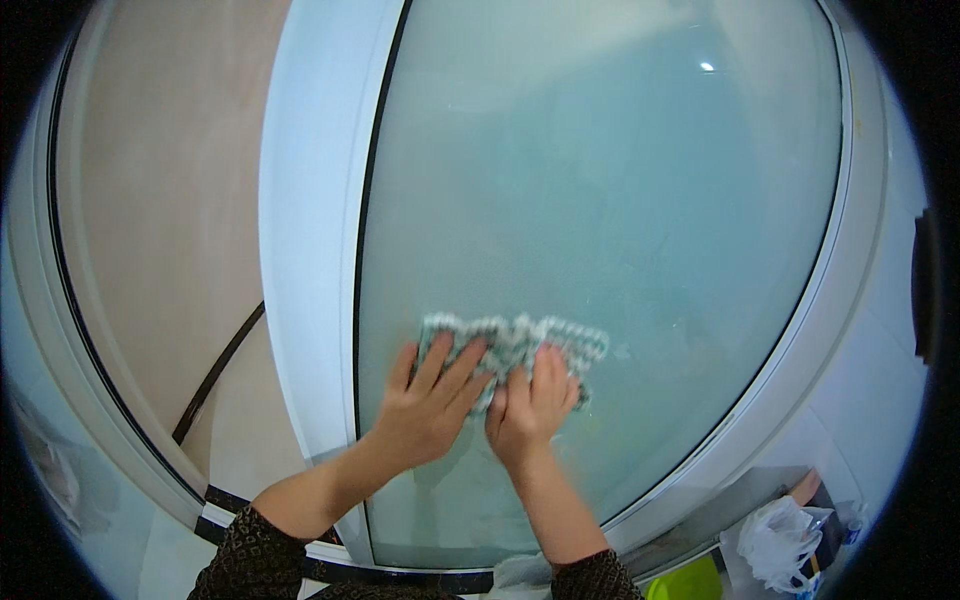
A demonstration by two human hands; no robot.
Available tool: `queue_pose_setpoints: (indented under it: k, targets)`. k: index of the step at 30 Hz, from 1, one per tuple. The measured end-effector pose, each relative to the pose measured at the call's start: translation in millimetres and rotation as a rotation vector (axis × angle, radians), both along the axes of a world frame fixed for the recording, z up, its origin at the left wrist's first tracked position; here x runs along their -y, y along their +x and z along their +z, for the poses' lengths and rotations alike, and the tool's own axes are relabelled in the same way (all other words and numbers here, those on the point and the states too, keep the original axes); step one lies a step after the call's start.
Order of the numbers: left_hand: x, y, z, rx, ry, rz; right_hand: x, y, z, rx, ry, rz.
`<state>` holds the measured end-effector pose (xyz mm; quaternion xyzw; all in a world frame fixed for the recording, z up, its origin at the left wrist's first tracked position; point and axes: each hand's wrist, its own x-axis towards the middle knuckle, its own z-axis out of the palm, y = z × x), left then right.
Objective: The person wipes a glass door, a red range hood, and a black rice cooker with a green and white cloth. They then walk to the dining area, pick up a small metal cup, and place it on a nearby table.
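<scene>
A green-and-white patterned cloth (578, 342) lies spread and a little rumpled against a large frosted glass panel (610, 210). On its left part my left hand (423, 412) presses with stretched, spread fingers. My right hand (530, 412) has its fingers bent onto the cloth's lower right part and grips it. Both hands are slightly blurred, and the cloth hides some fingertips. Around the glass runs a dark seal, with a wide white frame post (315, 220) on the left.
Beyond the post, at left, is a beige surface (170, 200) crossed by a dark strip (220, 370). At lower right are a white plastic bag (780, 543) and a bright green item (687, 580). A dark object (922, 288) is at the right edge.
</scene>
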<state>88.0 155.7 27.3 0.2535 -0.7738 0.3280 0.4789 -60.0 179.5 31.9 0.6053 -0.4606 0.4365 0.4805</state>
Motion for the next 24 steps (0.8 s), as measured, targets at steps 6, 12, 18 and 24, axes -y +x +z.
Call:
queue_pose_setpoints:
  k: [6,12,18,24]
  targets:
    - [-19,23,-101,0.279,0.244,-0.021,-30,-8,-116,-0.026,0.42,0.089]
    - [-19,36,-123,0.43,0.238,-0.023,-39,-17,-146,-0.086,0.503,0.138]
    - [-3,35,-71,0.31,0.081,-0.047,-34,-9,-77,-0.092,0.304,0.054]
    - [16,34,4,0.163,0.01,-0.054,-10,6,2,-0.045,0.164,0.082]
